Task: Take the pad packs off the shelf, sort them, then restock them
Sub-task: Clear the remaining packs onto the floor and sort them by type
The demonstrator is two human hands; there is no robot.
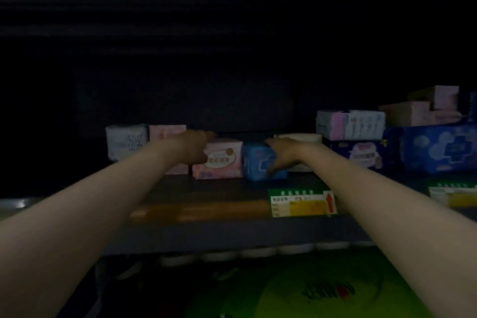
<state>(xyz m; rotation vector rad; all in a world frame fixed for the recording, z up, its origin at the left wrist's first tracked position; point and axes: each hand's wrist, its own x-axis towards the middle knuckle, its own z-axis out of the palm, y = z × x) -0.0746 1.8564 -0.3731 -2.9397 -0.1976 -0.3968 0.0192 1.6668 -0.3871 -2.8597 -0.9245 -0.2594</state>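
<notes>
Dim light fills a dark shelf bay (206, 235) with a black back panel (180, 59); a green-and-yellow price tag (302, 202) hangs on its front edge.

Glossy plastic pad packs (217, 158) (dim, blurred) on matt shelf (206, 235)

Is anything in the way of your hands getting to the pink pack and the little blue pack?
Nothing visible blocks them. The left hand is already on the pink pack, and the right hand is on the small blue pack. The shelf in front of both packs looks bare.
</notes>
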